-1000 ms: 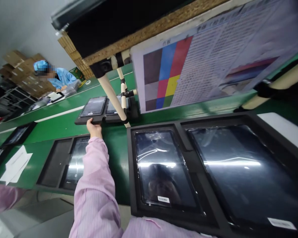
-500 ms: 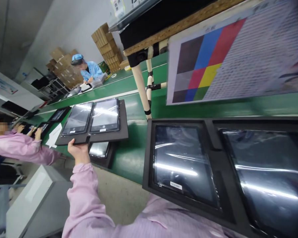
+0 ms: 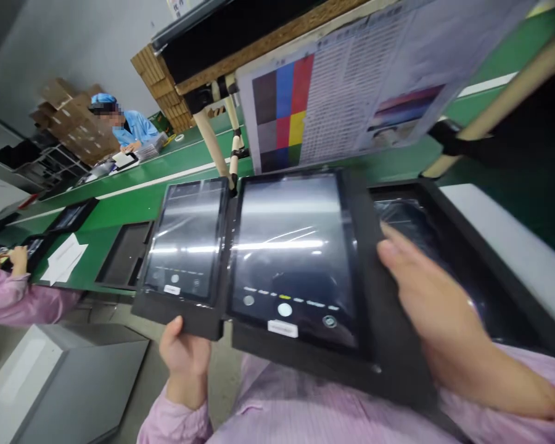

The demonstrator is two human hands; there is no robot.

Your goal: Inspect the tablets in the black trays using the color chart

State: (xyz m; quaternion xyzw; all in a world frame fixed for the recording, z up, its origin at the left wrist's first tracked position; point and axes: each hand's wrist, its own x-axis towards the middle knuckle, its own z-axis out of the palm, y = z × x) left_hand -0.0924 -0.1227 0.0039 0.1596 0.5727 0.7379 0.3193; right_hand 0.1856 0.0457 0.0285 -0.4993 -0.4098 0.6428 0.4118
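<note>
A black foam tray [image 3: 393, 320] is held up in front of me, tilted toward me. Two tablets lie in it side by side, a left tablet [image 3: 185, 237] and a right tablet [image 3: 291, 246]. Both screens are lit with a row of round icons near the bottom, and each has a small white label. My left hand [image 3: 185, 351] grips the tray's near left edge, thumb on top and fingers underneath. My right hand [image 3: 437, 296] clasps the right edge, its thumb on the upper face. Behind it, another foam tray [image 3: 504, 265] with a dark tablet is partly covered.
A foam tray [image 3: 124, 256] with a bare compartment lies on the green bench [image 3: 115, 213], beside white papers [image 3: 65, 259]. A pipe-framed shelf [image 3: 213, 142] carries a printed sheet [image 3: 277, 111]. A grey box [image 3: 74, 376] stands lower left. Co-workers sit at the left and far side.
The tray with two tablets has come right and closer, now in front of the tray at right. My right hand has entered view and holds its right edge. The camera view has shifted right.
</note>
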